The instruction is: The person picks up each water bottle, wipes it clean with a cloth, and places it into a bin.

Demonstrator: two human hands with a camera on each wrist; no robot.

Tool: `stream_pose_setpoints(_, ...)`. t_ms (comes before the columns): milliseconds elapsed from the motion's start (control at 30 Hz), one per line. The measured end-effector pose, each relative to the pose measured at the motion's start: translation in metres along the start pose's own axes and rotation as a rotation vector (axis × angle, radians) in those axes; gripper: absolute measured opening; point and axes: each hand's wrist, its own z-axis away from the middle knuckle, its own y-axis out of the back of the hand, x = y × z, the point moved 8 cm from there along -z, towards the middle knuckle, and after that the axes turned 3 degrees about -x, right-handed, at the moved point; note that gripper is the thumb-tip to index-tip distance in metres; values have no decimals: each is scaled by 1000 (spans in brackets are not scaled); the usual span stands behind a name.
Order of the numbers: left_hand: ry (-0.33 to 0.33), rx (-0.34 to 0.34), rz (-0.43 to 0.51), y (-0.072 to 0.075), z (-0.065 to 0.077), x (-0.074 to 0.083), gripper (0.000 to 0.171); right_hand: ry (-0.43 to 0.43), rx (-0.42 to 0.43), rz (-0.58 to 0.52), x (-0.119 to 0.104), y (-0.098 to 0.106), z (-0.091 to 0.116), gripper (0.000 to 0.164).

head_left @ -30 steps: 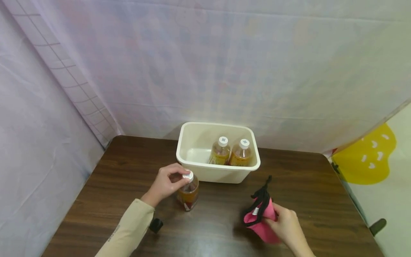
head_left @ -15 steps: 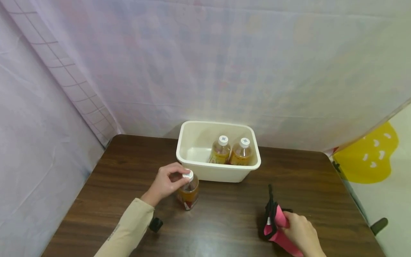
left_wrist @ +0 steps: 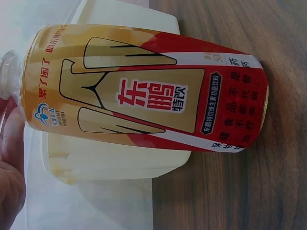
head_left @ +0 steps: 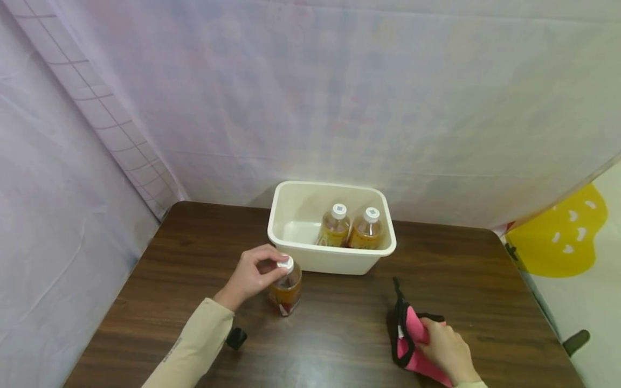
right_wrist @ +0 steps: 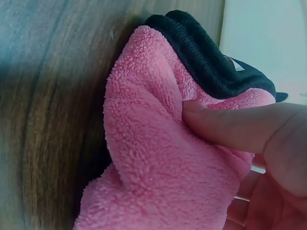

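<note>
My left hand [head_left: 252, 274] pinches the white cap of a drink bottle [head_left: 286, 295] that stands upright on the table, just in front of the white tub. The left wrist view shows its gold and red label [left_wrist: 148, 96] up close, the bottle neck at the left edge beside my fingers. Over on the right, my right hand [head_left: 450, 347] grips a fluffy pink cloth [right_wrist: 158, 139] with black edging. In the right wrist view the thumb [right_wrist: 230, 122] presses into the folded pile below the black edge, and the other fingers are partly hidden behind the cloth.
A white plastic tub [head_left: 320, 261] stands at the table's back edge, with two similar bottles upright in its right half. A small black object [head_left: 236, 338] lies near the left sleeve. Behind the wooden table [head_left: 339, 334] hangs a pale curtain [head_left: 339, 97].
My right hand has carried the pink cloth right and nearer to me, then slightly back left, and the cloth's folds have shifted. The left hand stays on the bottle cap.
</note>
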Motion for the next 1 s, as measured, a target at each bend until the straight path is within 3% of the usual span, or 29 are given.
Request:
stream_pose_setpoints(333, 25, -2, 16, 0, 0, -1, 16, -24, -25, 44, -1, -7, -4, 62)
stream_pose_setpoints(633, 40, -8, 29, 0, -1, 0, 16, 16, -26, 98, 3, -9, -9, 75)
stream_pose_setpoints(800, 60, -15, 25, -1, -3, 10, 16, 52, -45, 124, 5, -12, -14, 82)
stream_pose_setpoints(1000, 39, -15, 25, -1, 1, -3, 15, 33, -55, 114, 9, -14, -14, 84)
